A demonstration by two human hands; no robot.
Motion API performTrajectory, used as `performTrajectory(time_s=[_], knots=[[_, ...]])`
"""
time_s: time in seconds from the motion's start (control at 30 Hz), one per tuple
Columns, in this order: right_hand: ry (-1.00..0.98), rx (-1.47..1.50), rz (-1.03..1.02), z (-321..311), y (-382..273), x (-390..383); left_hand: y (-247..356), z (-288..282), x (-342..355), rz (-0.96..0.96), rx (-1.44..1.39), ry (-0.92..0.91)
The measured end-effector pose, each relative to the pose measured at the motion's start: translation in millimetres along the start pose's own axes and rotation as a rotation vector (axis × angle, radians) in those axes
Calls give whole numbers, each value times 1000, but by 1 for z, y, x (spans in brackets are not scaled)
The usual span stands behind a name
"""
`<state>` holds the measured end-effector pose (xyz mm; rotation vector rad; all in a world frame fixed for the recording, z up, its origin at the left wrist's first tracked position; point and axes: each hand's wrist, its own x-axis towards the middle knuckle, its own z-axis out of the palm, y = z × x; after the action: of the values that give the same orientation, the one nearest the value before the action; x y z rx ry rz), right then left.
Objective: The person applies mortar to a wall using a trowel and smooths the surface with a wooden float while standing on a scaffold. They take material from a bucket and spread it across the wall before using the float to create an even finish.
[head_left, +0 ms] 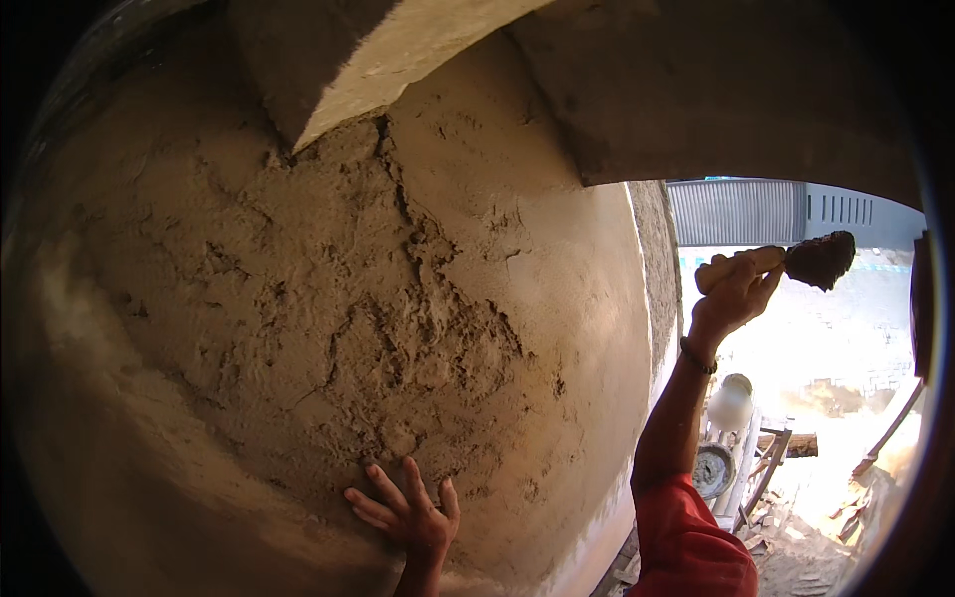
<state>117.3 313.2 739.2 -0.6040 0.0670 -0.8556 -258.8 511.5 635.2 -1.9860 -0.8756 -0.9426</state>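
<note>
A wall of wet brown plaster fills most of the head view, rough and cracked through its middle and smoother towards the right. My left hand rests with fingers spread against the lower part of the rough patch, holding nothing. Raised at the right, away from the wall, my right hand is closed around the wooden handle of a trowel. Dark wet mortar covers the trowel's blade, so its shape is hidden.
A concrete beam juts out at the top, and a dark overhead slab spans the upper right. Below my right arm a round basin stands on planks. A corrugated metal panel lies beyond, in bright light.
</note>
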Motion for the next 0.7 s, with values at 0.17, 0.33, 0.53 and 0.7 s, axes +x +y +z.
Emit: performTrajectory(time_s=[0.17, 0.33, 0.53, 0.7], knots=[[-56, -157, -41, 88, 25, -22, 4, 2, 3, 14, -27, 11], [-1034, -624, 140, 183, 43, -101, 7, 8, 2, 21, -87, 23], [-815, -327, -540, 201, -31, -137, 5, 3, 3, 37, -55, 29], [-926, 205, 622, 137, -14, -84, -2, 3, 3, 20, -51, 24]])
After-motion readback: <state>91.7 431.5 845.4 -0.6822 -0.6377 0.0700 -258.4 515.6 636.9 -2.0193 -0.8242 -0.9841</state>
